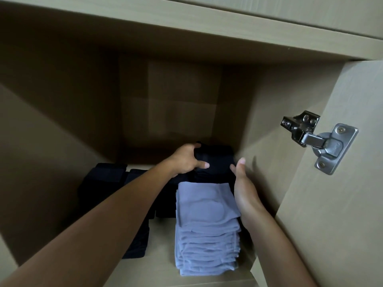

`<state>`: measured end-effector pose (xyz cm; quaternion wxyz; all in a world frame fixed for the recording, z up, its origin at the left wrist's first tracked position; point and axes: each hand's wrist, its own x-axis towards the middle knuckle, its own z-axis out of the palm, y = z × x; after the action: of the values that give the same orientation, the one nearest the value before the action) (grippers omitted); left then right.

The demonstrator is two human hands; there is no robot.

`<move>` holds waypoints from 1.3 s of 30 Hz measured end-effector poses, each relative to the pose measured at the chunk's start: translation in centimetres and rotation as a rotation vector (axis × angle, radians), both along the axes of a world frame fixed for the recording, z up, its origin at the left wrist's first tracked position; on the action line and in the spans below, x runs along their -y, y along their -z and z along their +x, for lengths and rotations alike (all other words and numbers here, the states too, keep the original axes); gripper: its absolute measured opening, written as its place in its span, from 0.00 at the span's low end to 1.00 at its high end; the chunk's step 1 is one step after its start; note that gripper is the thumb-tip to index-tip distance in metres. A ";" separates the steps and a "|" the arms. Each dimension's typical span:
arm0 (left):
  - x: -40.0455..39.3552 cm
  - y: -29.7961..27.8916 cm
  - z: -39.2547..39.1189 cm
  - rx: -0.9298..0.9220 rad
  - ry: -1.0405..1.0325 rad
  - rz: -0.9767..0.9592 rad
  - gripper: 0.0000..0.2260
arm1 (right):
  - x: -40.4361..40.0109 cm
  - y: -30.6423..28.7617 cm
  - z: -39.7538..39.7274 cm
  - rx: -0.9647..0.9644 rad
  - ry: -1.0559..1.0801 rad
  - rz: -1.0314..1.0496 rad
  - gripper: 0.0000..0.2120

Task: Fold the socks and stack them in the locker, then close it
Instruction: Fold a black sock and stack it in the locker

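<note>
Inside the beige locker [68, 125], my left hand [186, 158] grips a folded black sock [215, 156] on top of a black stack at the back right. My right hand [244, 189] is flat and open, fingers straight, against the right side of that black stack and beside a tall stack of folded grey socks [205, 224] in front of it. More black sock stacks [103, 183] stand at the left, partly hidden behind my left forearm.
The locker door [342, 204] stands open at the right, with a metal hinge [317, 139] on its inner face. The shelf floor [159, 264] shows between the stacks. A top panel [207, 27] runs overhead.
</note>
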<state>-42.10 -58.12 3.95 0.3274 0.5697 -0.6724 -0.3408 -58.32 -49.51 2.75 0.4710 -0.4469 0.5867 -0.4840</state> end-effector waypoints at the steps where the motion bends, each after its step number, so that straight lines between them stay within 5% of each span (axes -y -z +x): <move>1: 0.1 0.1 0.0 0.018 0.002 -0.003 0.39 | 0.1 0.1 0.0 0.001 -0.003 0.005 0.33; 12: -0.1 -0.2 0.7 0.113 0.028 -0.025 0.37 | 0.7 0.7 -0.5 -0.144 0.020 -0.001 0.32; 24: -8.7 -1.4 5.3 0.217 -0.049 -0.189 0.12 | -1.9 0.9 -0.7 -0.590 -0.092 -0.178 0.27; 28: -14.1 -2.0 6.5 0.185 -0.106 -0.229 0.02 | -3.2 1.3 -0.3 -0.577 -0.049 -0.352 0.15; 31: -18.4 -2.3 7.5 0.197 -0.179 -0.249 0.07 | -5.2 0.5 0.3 -0.580 -0.030 -0.530 0.04; 39: -29.0 0.5 11.6 0.256 -0.287 -0.165 0.09 | -11.6 0.2 4.9 -0.486 -0.278 -0.684 0.06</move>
<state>-30.48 -29.13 3.48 0.3300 0.6697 -0.6459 -0.1592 -53.39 -37.87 2.53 0.2049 -0.7527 0.4206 -0.4631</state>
